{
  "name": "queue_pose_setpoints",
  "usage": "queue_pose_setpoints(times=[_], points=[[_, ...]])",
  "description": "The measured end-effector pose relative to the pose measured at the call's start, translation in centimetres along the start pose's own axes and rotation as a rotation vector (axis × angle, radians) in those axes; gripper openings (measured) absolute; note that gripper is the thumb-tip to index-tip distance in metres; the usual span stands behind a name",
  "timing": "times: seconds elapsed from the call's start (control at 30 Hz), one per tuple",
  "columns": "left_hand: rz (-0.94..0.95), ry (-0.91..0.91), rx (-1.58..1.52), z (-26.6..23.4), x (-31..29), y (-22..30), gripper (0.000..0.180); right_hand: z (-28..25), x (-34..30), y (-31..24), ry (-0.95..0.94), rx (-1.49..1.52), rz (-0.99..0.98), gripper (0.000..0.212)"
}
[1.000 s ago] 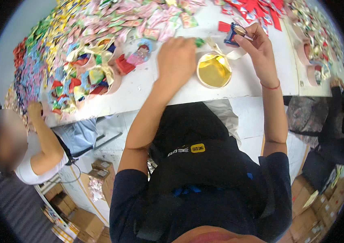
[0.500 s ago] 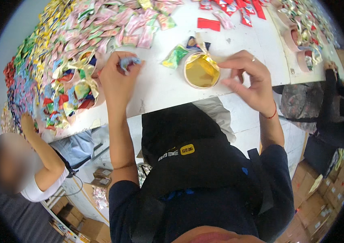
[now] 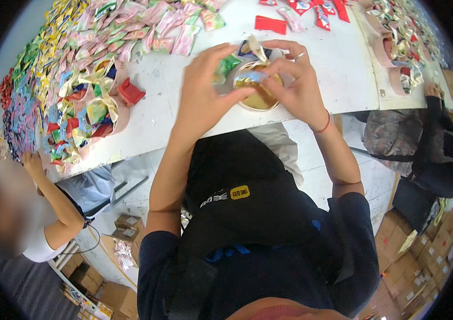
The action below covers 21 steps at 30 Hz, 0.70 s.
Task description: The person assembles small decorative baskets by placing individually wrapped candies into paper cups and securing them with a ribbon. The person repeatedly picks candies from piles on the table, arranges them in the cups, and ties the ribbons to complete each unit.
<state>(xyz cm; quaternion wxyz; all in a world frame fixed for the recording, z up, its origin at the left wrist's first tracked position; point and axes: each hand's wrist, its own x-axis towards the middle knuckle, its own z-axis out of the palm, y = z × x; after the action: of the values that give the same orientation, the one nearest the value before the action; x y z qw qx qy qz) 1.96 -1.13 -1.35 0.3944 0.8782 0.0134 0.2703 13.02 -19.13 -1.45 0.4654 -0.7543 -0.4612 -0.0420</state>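
A round pale box with a gold inside (image 3: 258,102) and a cream ribbon (image 3: 257,50) stands near the table's front edge. My right hand (image 3: 298,85) is over its right side, thumb and forefinger closing on a blue-wrapped candy (image 3: 251,76) above the gold bottom. At the box's left side is my left hand (image 3: 202,88), its thumb and fingers apart and nothing seen between them; the thumb reaches over the rim. Partly hidden behind the hands are a green packet (image 3: 227,65) and a dark blue one (image 3: 245,49), both beside the box.
Filled ribboned boxes (image 3: 122,118) stand on the left, a red packet (image 3: 130,92) at their edge. Pink packets (image 3: 154,29) heap at the back. Red packets (image 3: 270,24) lie beyond my box. More boxes (image 3: 397,80) line the right. A person (image 3: 58,213) works at the left.
My left hand has moved right to the box, and the blue-wrapped candy has gone from it to my right hand. My right hand has come in over the rim.
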Motion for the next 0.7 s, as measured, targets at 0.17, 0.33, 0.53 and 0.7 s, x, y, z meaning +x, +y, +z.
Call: queue_pose_setpoints(times=[0.17,0.33,0.53,0.7], points=[[-0.141,-0.060,0.004,2.6,-0.2,-0.1,0.029,0.4,0.0,0.2,-0.055,0.119,0.100,0.012],[-0.114,-0.074,0.197,0.5,-0.4,1.7,0.018,-1.0,2.0,0.9,-0.018,0.446,0.132,0.015],[-0.165,-0.046,0.280,-1.9,-3.1,1.9,0.017,3.3,10.0,0.8,-0.808,0.084,-0.124,0.020],[-0.170,-0.079,0.349,-3.4,-3.4,0.8,0.022,3.9,8.4,2.4,-0.710,-0.030,-0.281,0.026]])
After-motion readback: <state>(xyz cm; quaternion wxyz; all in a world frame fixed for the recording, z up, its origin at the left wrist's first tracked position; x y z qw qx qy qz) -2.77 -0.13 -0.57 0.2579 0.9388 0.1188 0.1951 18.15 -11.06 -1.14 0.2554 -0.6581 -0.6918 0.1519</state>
